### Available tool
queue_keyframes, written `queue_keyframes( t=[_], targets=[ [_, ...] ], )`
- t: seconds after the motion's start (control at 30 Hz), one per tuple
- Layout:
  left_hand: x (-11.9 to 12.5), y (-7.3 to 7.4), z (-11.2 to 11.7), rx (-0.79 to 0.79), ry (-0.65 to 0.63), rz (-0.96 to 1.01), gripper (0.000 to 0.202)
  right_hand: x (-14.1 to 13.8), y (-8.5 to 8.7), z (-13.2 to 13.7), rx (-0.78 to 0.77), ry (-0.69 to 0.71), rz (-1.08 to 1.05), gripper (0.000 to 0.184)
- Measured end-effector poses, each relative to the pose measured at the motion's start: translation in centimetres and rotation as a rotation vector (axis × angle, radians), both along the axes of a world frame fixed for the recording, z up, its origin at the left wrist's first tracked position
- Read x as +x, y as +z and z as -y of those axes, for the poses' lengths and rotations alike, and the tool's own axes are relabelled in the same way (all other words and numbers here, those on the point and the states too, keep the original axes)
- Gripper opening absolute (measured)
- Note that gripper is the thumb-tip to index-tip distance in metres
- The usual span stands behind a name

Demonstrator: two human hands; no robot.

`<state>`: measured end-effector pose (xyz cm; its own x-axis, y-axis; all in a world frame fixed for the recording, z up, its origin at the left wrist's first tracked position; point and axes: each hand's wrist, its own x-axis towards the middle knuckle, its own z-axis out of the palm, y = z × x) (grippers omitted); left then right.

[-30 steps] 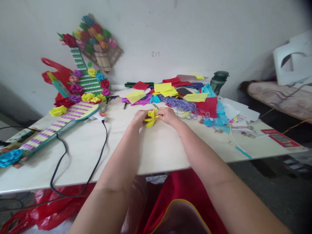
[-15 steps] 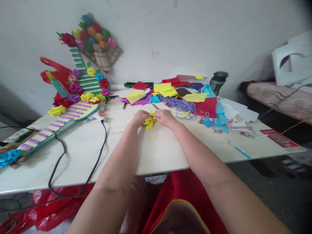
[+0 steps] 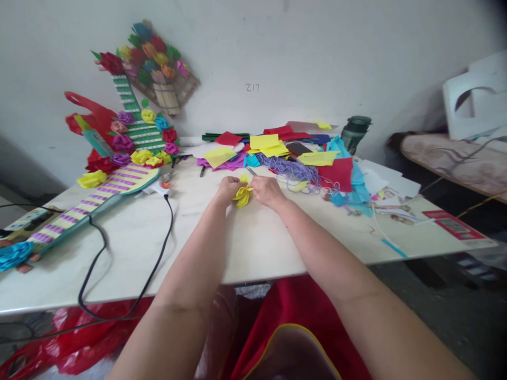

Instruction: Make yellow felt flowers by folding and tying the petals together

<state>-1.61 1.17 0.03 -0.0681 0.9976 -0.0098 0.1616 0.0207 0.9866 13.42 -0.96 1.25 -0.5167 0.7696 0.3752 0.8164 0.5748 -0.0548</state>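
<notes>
Yellow flower (image 3: 243, 198) between my left hand (image 3: 227, 191) and right hand (image 3: 268, 191).
I pinch its folds from both sides, grips closed, above the white table (image 3: 265, 248), nearer me than the purple yarn (image 3: 291, 168).

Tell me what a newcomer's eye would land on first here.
Probably the yellow flower-like piece between the left hand and right hand, mid-picture. Next, the colourful bouquet on the wall at upper left, beside the green striped piece trimmed with flowers. Beyond the right hand, a purple yarn tangle lies among coloured sheets.
</notes>
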Motion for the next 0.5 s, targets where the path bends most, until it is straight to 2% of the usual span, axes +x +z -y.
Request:
queue_keyframes(
  t=[0.17, 0.37, 0.5],
  targets=[
    [0.0, -0.4, 0.0, -0.02, 0.005, 0.092, 0.031, -0.4, 0.2, 0.6, 0.034, 0.026, 0.019, 0.029],
    [0.0, -0.3, 0.0, 0.05, 0.062, -0.066, 0.028, -0.2, -0.6, -0.3, -0.044, -0.046, -0.133, 0.032],
    [0.2, -0.2, 0.0, 0.082, 0.069, -0.133, 0.027, 0.3, -0.9, -0.9, -0.095, -0.037, -0.201, 0.033]
  ],
)
